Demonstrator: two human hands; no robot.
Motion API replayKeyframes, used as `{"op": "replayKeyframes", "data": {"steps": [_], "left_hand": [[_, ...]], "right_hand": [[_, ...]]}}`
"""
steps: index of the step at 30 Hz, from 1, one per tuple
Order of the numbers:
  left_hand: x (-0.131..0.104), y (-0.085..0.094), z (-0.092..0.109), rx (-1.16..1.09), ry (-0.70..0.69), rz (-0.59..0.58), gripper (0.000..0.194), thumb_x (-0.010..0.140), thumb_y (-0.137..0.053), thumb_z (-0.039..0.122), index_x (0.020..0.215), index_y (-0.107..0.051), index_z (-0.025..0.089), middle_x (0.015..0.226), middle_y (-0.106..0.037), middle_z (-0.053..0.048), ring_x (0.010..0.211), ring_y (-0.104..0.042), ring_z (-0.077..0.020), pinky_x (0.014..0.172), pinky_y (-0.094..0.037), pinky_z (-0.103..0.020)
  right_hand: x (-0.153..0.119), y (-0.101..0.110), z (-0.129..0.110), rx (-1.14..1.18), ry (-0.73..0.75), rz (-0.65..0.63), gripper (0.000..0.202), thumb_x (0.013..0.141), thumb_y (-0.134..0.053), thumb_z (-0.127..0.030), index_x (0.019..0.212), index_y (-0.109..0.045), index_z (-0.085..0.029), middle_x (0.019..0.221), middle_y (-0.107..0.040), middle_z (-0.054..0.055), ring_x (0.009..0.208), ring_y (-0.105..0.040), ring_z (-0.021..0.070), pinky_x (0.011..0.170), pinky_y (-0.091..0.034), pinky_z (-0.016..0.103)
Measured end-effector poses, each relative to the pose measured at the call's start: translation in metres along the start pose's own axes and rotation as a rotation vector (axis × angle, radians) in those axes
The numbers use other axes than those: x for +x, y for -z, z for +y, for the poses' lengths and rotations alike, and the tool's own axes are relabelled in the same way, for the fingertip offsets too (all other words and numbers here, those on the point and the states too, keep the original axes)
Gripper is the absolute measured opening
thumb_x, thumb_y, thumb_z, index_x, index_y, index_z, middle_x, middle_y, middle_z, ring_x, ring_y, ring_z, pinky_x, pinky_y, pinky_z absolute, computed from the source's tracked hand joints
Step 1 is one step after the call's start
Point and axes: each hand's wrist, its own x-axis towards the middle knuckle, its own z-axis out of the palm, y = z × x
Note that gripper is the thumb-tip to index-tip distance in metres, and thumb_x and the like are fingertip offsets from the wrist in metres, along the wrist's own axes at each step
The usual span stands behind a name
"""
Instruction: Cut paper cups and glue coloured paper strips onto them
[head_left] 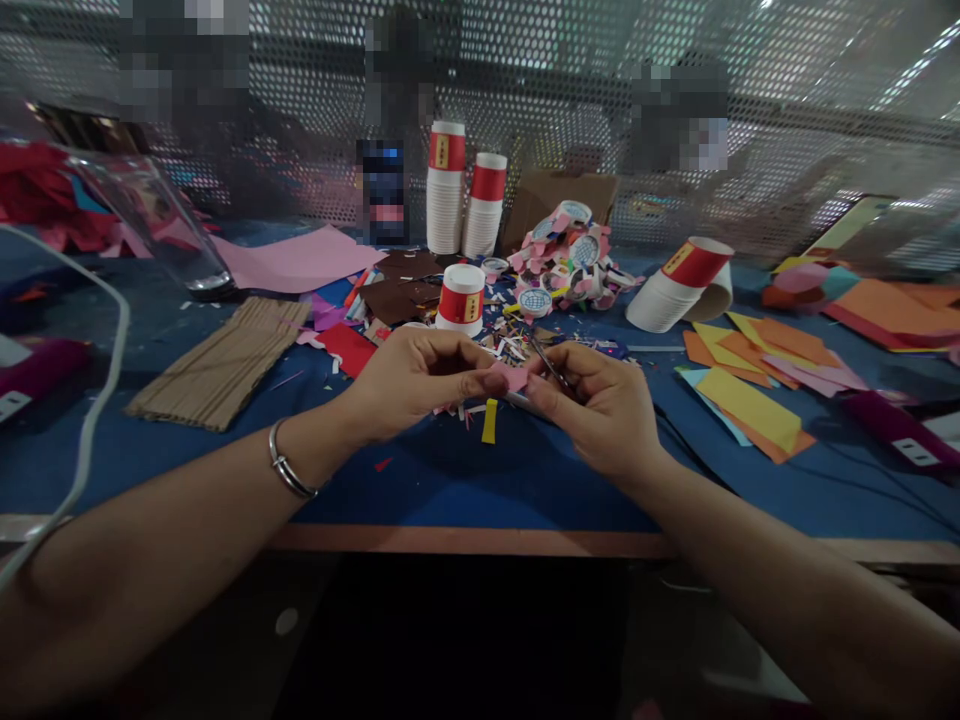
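My left hand (405,378) pinches small flat pink paper piece (513,376), nearer me than round red-and-white paper cup (460,300); my right hand (611,405) grips slim dark metal tool (549,362). Ridged brown cardboard rectangle (223,362) left of cup.

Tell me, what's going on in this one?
Over a blue table, a person's left hand pinches a small pink piece. The right hand, at its other side, holds a thin dark tool, possibly scissors. Just beyond stands a red-and-white cup near scattered paper scraps; colored paper sheets lie to the right.
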Motion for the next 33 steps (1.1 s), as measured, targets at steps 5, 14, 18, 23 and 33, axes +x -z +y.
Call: {"op": "replayKeyframes", "data": {"steps": [5,14,18,23,33], "left_hand": [[-0.002,-0.003,0.001,-0.1,-0.002,0.02,0.028,0.077,-0.09,0.024,0.091,-0.068,0.016,0.089,-0.078,-0.004,0.078,-0.073,-0.0136,0.062,-0.053,-0.02],[-0.004,-0.011,0.006,-0.009,0.061,0.12,0.025,0.081,-0.087,0.033,0.089,-0.071,0.016,0.077,-0.072,0.0,0.063,-0.067,-0.0106,0.055,-0.057,-0.02],[-0.005,-0.012,0.006,-0.134,0.188,0.157,0.022,0.08,-0.086,0.03,0.086,-0.07,0.017,0.08,-0.072,-0.001,0.069,-0.07,-0.0128,0.051,-0.057,-0.018],[-0.006,-0.013,0.008,-0.11,0.267,0.204,0.008,0.085,-0.077,0.019,0.083,-0.07,0.016,0.074,-0.071,0.0,0.058,-0.065,-0.0097,0.046,-0.055,-0.017],[-0.006,-0.017,0.013,-0.28,0.37,0.26,0.013,0.093,-0.069,0.007,0.082,-0.069,0.013,0.078,-0.077,-0.002,0.065,-0.075,-0.0103,0.063,-0.062,-0.019]], "right_hand": [[0.001,0.0,0.005,0.111,-0.109,0.003,0.018,0.088,-0.077,-0.033,0.083,-0.068,-0.019,0.066,-0.051,-0.004,0.057,-0.039,0.0098,0.053,-0.029,0.028],[0.0,-0.004,0.011,0.237,-0.219,-0.074,0.026,0.087,-0.08,-0.04,0.082,-0.066,-0.018,0.069,-0.053,-0.003,0.062,-0.042,0.0107,0.056,-0.028,0.028],[0.001,-0.005,0.01,0.176,-0.199,-0.103,0.028,0.087,-0.08,-0.043,0.084,-0.07,-0.018,0.073,-0.058,0.0,0.066,-0.048,0.0132,0.061,-0.034,0.03],[0.002,-0.004,0.006,0.061,-0.158,-0.142,0.022,0.09,-0.074,-0.038,0.084,-0.07,-0.017,0.075,-0.062,0.001,0.069,-0.05,0.0146,0.064,-0.038,0.031],[0.002,-0.005,0.01,0.033,-0.167,-0.137,0.024,0.089,-0.075,-0.04,0.083,-0.069,-0.018,0.076,-0.063,0.002,0.069,-0.051,0.0152,0.065,-0.039,0.031]]}}
